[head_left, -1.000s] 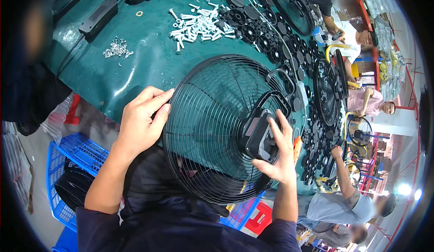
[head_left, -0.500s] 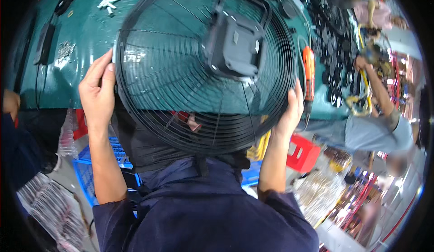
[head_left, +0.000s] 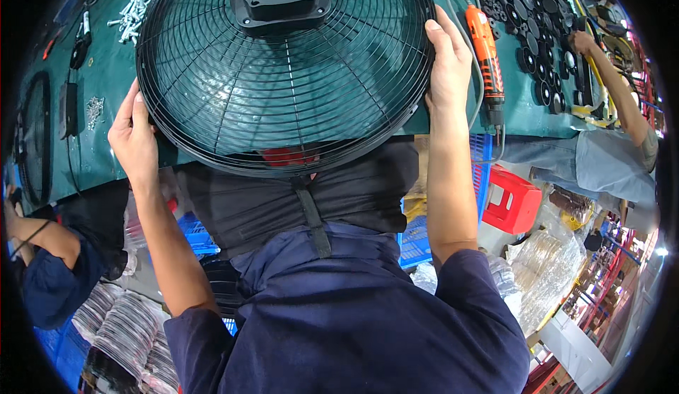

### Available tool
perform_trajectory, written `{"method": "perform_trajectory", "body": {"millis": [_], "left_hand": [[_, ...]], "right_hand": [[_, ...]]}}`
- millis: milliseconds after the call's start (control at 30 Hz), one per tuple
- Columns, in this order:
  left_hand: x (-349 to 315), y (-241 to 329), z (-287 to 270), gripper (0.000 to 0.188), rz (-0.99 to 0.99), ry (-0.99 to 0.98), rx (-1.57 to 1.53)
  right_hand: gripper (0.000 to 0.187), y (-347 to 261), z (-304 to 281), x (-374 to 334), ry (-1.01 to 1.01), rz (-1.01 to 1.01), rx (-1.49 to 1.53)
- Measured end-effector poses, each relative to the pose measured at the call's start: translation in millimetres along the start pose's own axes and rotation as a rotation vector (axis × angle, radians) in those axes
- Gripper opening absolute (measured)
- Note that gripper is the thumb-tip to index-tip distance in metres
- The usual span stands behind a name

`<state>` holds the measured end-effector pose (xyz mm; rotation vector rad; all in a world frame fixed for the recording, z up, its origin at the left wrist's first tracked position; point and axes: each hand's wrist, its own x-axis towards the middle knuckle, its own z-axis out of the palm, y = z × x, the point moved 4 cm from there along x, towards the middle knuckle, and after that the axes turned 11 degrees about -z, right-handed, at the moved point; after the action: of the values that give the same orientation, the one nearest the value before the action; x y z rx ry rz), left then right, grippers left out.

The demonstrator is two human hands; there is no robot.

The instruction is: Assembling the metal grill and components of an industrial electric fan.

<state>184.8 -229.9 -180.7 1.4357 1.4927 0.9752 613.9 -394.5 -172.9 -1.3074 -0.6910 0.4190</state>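
Observation:
A round black wire fan guard (head_left: 290, 104) lies before me over the green table, its near rim reaching past the table edge toward my lap. A black box-shaped housing (head_left: 281, 1) sits at its far middle. My left hand (head_left: 134, 136) grips the guard's left rim, the thumb on top and the other fingers partly hidden. On the opposite side my right hand (head_left: 449, 61) is closed on the right rim, its thumb against the wires. Just right of that hand lies an orange electric screwdriver (head_left: 484, 51) with a grey cable.
White bolts (head_left: 138, 8) and small screws (head_left: 95, 111) lie on the green table (head_left: 106, 150) at left, near a black power adapter (head_left: 68, 111). Black round parts (head_left: 527, 33) spread at far right. Co-workers stand on both sides. A red bin (head_left: 511, 199) is below at right.
The fan guard has turned and tipped flatter, its housing shifting left and away from me. My right hand has moved farther up the picture with the rim; both hands keep hold.

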Motion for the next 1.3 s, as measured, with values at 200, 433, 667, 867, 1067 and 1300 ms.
{"method": "perform_trajectory", "body": {"millis": [200, 433, 667, 867, 1067, 1300], "left_hand": [[0, 4, 3, 0.031, 0.021, 0.011, 0.013], [-3, 7, 3, 0.031, 0.017, 0.011, 0.014], [-3, 5, 2, 0.032, 0.005, 0.021, 0.047], [-3, 3, 1, 0.032, -0.036, 0.009, 0.026], [-6, 5, 3, 0.032, 0.042, 0.007, 0.051], [-1, 8, -1, 0.035, 0.045, 0.085, 0.187]], "right_hand": [[0.058, -1, 1, 2, 0.033, -0.049, -0.064], [0.057, 1, 2, 6, 0.036, -0.045, -0.043], [0.056, 8, -2, 9, 0.029, -0.080, -0.133], [0.056, 7, -2, 8, 0.022, -0.046, -0.100], [0.055, 4, 1, 8, 0.022, -0.048, -0.085], [0.049, -19, -4, 7, -0.049, -0.096, -0.349]]}}
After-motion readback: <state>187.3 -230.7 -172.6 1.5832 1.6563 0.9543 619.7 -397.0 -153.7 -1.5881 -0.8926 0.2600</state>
